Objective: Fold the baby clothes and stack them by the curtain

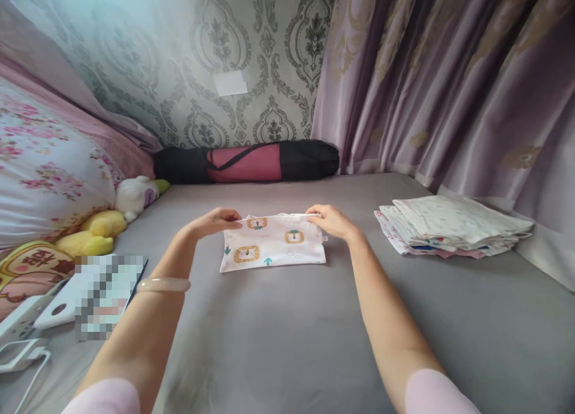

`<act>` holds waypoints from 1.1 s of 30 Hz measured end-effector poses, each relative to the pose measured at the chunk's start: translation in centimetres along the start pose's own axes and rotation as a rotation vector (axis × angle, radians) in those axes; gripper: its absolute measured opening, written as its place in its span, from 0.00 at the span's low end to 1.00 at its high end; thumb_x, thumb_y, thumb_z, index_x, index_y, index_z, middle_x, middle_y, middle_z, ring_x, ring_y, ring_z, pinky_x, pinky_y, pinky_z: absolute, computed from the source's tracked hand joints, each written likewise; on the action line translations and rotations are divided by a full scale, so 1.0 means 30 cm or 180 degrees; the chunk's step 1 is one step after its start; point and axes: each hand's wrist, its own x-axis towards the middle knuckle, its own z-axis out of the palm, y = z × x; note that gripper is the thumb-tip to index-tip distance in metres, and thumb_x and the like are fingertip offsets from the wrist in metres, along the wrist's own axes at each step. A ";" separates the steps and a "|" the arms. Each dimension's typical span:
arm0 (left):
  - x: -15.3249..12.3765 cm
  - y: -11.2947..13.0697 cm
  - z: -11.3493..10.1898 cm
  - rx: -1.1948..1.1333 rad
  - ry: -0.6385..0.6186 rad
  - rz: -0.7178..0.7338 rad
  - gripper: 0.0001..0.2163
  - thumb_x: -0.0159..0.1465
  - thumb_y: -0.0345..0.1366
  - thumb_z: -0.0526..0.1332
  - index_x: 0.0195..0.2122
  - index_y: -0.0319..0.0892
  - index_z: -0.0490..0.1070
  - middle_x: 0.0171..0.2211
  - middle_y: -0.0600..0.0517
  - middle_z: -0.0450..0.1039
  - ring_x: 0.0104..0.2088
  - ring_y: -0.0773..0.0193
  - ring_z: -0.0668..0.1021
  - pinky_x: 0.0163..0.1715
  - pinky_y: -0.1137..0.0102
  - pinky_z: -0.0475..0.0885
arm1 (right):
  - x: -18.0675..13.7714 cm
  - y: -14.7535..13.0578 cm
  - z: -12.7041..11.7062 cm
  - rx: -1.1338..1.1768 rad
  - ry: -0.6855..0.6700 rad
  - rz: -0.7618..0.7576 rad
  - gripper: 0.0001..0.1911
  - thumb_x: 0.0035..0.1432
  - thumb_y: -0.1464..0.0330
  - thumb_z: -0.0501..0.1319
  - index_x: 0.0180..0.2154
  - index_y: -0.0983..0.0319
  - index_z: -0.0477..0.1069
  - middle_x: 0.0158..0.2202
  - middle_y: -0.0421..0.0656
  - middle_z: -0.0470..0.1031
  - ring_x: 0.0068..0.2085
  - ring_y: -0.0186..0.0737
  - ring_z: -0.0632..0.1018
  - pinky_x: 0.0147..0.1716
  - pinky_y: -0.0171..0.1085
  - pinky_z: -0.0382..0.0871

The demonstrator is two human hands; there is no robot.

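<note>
A white cloth (274, 246) printed with lion faces and green arrows is folded into a rectangle above the grey sheet in front of me. My left hand (218, 220) pinches its far left corner. At the far right corner, my right hand (331, 220) grips the edge between thumb and fingers, near a small tag on the side. The cloth's near edge hangs toward me; whether it touches the sheet I cannot tell. A pale bangle (164, 284) circles my left forearm.
Folded cloths (453, 225) are stacked at the right by the curtain (381, 78). A black and red rolled bag (247, 163) lies along the wall. Plush toys (135, 198), a power strip (27, 309) and a white charger (22, 354) with its cable are on the left.
</note>
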 end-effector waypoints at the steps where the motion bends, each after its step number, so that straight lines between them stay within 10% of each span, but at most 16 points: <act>1: -0.024 0.021 -0.027 -0.0118 -0.0123 0.0028 0.18 0.54 0.52 0.60 0.38 0.45 0.76 0.37 0.50 0.79 0.39 0.58 0.79 0.37 0.71 0.72 | -0.008 -0.011 -0.019 0.0194 0.0001 -0.0019 0.13 0.58 0.61 0.60 0.41 0.61 0.76 0.34 0.40 0.77 0.33 0.35 0.74 0.34 0.33 0.65; 9: -0.100 0.121 -0.137 -0.0485 -0.0526 0.0017 0.19 0.52 0.51 0.65 0.41 0.46 0.80 0.38 0.48 0.81 0.37 0.53 0.81 0.35 0.66 0.75 | -0.058 -0.050 -0.096 0.1064 0.0103 -0.0097 0.21 0.52 0.56 0.65 0.42 0.63 0.76 0.32 0.40 0.76 0.30 0.34 0.73 0.29 0.32 0.66; 18: -0.028 0.096 -0.049 -0.0159 0.1991 0.0606 0.20 0.58 0.51 0.62 0.41 0.40 0.78 0.34 0.49 0.78 0.33 0.61 0.77 0.36 0.68 0.72 | -0.021 -0.023 -0.085 0.0897 0.1078 -0.0446 0.17 0.52 0.64 0.63 0.44 0.62 0.75 0.44 0.44 0.78 0.43 0.40 0.77 0.45 0.38 0.69; 26: -0.078 -0.012 0.140 0.0830 0.0525 0.0443 0.13 0.60 0.45 0.55 0.36 0.48 0.78 0.38 0.52 0.81 0.38 0.59 0.79 0.64 0.55 0.53 | -0.033 0.049 -0.047 0.0060 -0.1089 0.0128 0.16 0.44 0.74 0.58 0.35 0.63 0.80 0.30 0.37 0.78 0.31 0.34 0.73 0.31 0.30 0.64; 33: -0.121 -0.004 0.202 0.0830 0.0305 0.0279 0.13 0.57 0.39 0.54 0.35 0.49 0.78 0.38 0.53 0.81 0.37 0.62 0.78 0.64 0.57 0.53 | -0.029 0.061 -0.034 -0.0125 -0.1550 0.0403 0.22 0.39 0.77 0.58 0.37 0.60 0.81 0.34 0.36 0.80 0.35 0.35 0.75 0.33 0.29 0.63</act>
